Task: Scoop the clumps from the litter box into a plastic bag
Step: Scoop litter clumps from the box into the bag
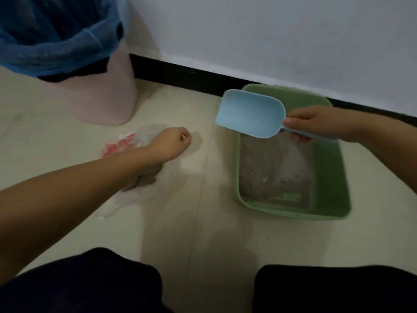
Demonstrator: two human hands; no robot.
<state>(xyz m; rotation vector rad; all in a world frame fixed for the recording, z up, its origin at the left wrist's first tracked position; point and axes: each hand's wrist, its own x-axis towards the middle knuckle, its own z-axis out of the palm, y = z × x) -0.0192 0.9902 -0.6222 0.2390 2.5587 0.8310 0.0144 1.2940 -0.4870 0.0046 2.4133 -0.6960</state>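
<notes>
A green litter box (329, 177) stands on the floor at the right, with grey litter (273, 168) in its bottom. My right hand (316, 123) grips the handle of a light blue scoop (250, 112), held above the box's far end. The scoop's bowl looks empty. To the left lies a clear plastic bag with red print (126, 143) on the floor, with grey clumps (144, 179) inside. My left hand (171, 141) is curled over the bag's upper edge and holds it.
A pink waste bin (106, 96) lined with a blue bag (52, 53) stands at the back left. A white wall with black skirting (180, 75) runs behind. My dark-clothed knees (90, 283) fill the bottom of the view.
</notes>
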